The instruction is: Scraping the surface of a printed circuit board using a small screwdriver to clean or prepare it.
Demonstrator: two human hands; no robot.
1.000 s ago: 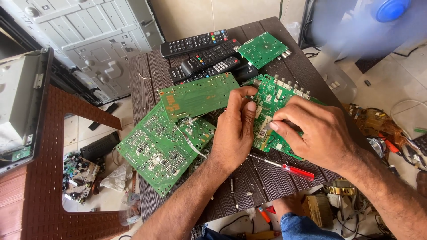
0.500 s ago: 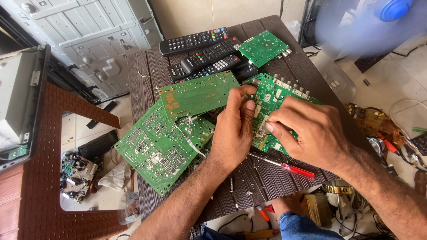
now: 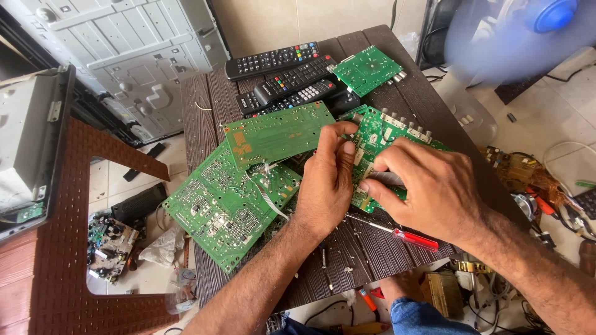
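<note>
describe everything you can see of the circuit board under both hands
The circuit board is green, dotted with small soldered parts and pale printed markings, with a row of metal connector ports along its far right edge. It lies flat on the dark wooden table, partly hidden by the hands. The left hand pinches its near-left area, and the right hand presses fingers on its middle. A red-handled screwdriver lies just beside it.

Dark slatted table (image 3: 205, 105) on pale tiled floor (image 3: 562, 118), beige wall (image 3: 347, 18) behind

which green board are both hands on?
The green circuit board with silver connectors along its far edge, under the left hand and right hand; the other boards lie untouched.
</note>
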